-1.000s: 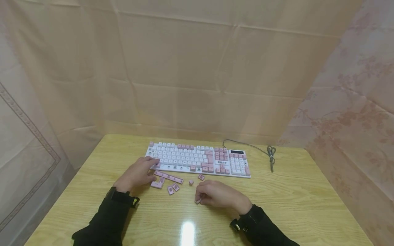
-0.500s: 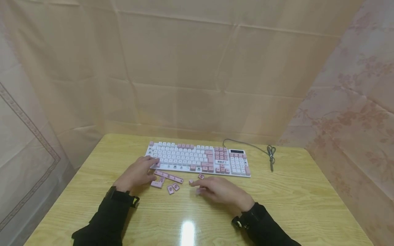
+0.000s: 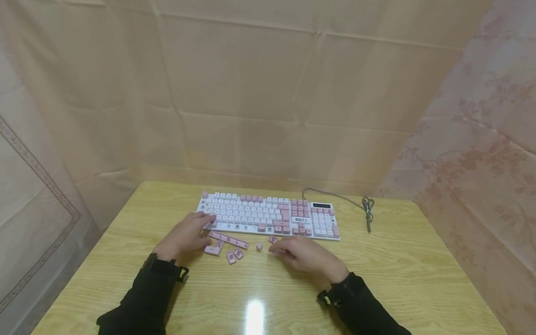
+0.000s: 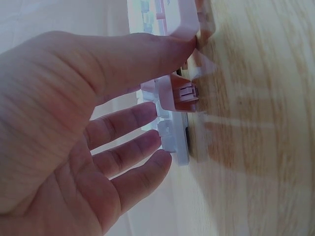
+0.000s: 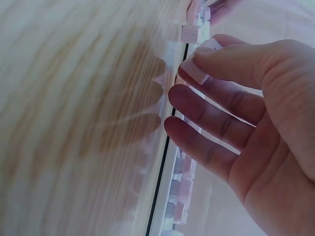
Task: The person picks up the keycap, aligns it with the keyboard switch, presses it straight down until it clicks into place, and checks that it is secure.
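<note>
A white and pink keyboard (image 3: 247,213) lies on the table, with several keys of its bottom row bare. My left hand (image 3: 184,237) rests at its left end, fingertips touching white keys (image 4: 167,135) in the left wrist view. The left thumb lies against a pink keycap (image 4: 183,19); my index finger is mostly hidden. In front of the keyboard, my right hand (image 3: 307,256) pinches a small pink keycap (image 5: 196,71) between thumb and fingers, its other fingers loosely bent. Between the hands lie an upturned pink spacebar (image 3: 228,239) and loose pink keycaps (image 3: 231,258).
A single keycap (image 3: 259,247) stands left of my right hand, and another (image 3: 273,239) lies close to its fingertips. The keyboard's tied cable (image 3: 368,209) sits at the table's back right. Curtains hang behind the wooden table (image 3: 398,260).
My right hand has lifted the small keycap off the table and moved it slightly toward the keyboard. Its index finger, extended half a second ago, is drawn back. My left hand stays put.
</note>
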Action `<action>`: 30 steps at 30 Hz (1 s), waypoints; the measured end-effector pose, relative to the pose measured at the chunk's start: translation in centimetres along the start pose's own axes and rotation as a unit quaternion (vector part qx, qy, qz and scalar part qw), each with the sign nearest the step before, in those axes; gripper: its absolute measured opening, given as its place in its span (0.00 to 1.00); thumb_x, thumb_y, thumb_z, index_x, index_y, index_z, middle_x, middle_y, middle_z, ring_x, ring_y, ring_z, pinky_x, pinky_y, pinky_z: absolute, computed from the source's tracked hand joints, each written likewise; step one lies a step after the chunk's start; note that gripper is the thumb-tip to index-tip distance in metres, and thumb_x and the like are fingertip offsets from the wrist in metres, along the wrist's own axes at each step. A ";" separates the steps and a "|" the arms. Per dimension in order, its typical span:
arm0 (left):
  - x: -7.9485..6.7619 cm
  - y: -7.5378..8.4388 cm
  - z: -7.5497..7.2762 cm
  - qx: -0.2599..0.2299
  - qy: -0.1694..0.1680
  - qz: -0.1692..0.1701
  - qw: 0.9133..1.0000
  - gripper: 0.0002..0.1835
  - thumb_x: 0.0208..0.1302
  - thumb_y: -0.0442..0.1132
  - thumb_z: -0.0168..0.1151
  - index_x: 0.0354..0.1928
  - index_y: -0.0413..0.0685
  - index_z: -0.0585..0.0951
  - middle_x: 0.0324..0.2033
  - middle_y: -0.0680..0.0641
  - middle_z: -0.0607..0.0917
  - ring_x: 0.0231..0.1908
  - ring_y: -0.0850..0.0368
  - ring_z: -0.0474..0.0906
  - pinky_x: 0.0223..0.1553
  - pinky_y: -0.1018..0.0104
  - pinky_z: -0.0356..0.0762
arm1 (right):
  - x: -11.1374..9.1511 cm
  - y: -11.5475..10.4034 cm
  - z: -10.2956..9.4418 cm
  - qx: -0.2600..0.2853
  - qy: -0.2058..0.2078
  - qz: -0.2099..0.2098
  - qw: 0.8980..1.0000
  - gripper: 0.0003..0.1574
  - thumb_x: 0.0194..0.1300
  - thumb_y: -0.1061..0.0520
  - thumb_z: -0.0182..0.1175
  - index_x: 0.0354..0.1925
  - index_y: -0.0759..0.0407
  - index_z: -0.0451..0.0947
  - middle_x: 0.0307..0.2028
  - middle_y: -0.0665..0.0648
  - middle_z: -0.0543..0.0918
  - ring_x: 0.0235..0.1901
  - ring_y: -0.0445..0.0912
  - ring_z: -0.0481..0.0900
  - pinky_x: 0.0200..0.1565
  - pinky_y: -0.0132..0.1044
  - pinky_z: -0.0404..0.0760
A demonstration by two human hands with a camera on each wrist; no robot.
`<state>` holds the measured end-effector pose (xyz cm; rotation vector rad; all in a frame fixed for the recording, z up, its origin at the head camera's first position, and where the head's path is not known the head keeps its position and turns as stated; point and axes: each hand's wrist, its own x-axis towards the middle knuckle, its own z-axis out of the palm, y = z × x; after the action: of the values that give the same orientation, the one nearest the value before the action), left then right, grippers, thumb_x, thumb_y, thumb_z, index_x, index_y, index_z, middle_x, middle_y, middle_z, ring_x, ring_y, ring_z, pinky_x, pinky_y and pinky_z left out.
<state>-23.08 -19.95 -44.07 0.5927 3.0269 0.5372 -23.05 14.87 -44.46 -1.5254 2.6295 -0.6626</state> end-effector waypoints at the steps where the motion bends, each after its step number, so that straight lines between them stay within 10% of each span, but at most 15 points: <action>1: 0.0 0.0 0.0 0.000 0.000 0.000 1.000 0.34 0.53 0.43 0.69 0.63 0.41 0.72 0.59 0.39 0.74 0.59 0.40 0.66 0.58 0.46 0.64 | 0.0 0.1 0.0 0.005 -0.001 0.002 1.000 0.13 0.65 0.61 0.57 0.48 0.55 0.81 0.42 0.49 0.84 0.43 0.37 0.79 0.47 0.30 0.75; 30: -0.1 0.2 -0.1 0.001 0.009 0.015 1.000 0.34 0.53 0.42 0.69 0.62 0.40 0.72 0.58 0.38 0.75 0.59 0.40 0.67 0.58 0.46 0.64 | -0.5 0.8 -0.1 -0.042 -0.029 0.059 0.997 0.27 0.56 0.49 0.66 0.53 0.56 0.79 0.38 0.46 0.74 0.29 0.39 0.69 0.30 0.30 0.71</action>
<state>-22.97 -19.84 -43.96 0.6381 3.0403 0.5441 -23.47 15.71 -44.77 -1.3728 2.7102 -0.4975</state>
